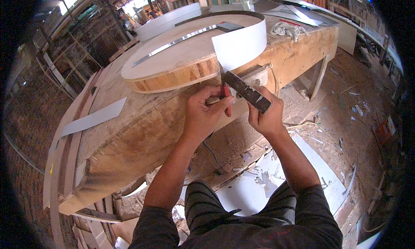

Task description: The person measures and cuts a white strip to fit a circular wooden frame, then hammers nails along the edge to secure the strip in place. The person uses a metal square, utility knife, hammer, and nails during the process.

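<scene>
My left hand (204, 108) is closed in a pinch on a slim red tool (227, 101) at the table's near edge; its exact kind is hard to make out. My right hand (267, 115) grips a dark, rectangular block-shaped tool (248, 92), which slants up to the left, close to the red tool. Just beyond both hands lies a round wooden board (173, 78) with a bare wood edge on its near left. A white edging strip (242, 44) curves along its right side, its free end standing away from the board just above my hands.
A long metal ruler (173, 46) and a dark box-like object (229, 27) lie on the board. The worktable (138, 132) also carries a flat white strip (95, 117), a white cloth (288, 30) and another white-edged round piece (168, 20). Scraps litter a white sheet (246, 193) below.
</scene>
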A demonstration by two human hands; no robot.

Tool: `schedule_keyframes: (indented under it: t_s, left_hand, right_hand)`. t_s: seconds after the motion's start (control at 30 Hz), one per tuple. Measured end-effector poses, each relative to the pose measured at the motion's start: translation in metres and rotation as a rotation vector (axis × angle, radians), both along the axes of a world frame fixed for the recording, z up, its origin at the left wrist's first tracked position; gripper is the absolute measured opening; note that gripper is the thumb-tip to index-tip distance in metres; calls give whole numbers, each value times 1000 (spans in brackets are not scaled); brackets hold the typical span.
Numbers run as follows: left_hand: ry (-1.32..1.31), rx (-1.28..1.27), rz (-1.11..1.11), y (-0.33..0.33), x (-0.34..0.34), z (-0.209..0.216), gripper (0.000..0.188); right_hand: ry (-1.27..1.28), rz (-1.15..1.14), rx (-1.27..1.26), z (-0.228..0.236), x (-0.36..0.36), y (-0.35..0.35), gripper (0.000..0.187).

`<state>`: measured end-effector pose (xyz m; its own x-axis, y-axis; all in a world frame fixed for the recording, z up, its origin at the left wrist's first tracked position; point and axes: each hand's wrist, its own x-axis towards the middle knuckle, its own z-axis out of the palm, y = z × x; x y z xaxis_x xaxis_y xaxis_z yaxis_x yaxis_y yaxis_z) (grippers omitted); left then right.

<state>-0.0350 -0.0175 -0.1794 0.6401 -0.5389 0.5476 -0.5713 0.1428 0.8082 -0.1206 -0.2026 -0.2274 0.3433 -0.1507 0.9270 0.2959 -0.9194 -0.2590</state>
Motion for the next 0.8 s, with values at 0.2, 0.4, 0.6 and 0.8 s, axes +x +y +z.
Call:
schedule_keyframes:
  t_s: [0.2, 0.4, 0.6, 0.8]
  left_hand:
    - [-46, 12, 29, 1, 5, -6, 20]
    - [22, 65, 35, 3, -3, 5, 24]
    - [-135, 72, 120, 4, 0, 1, 27]
    - [-81, 89, 82, 4, 2, 3, 28]
  right_hand:
    - [-16, 39, 8, 8, -11, 6, 17]
    - [17, 29, 37, 9, -12, 6, 19]
    - [39, -8, 26, 9, -13, 4, 15]
    - [-170, 61, -47, 14, -15, 9, 16]
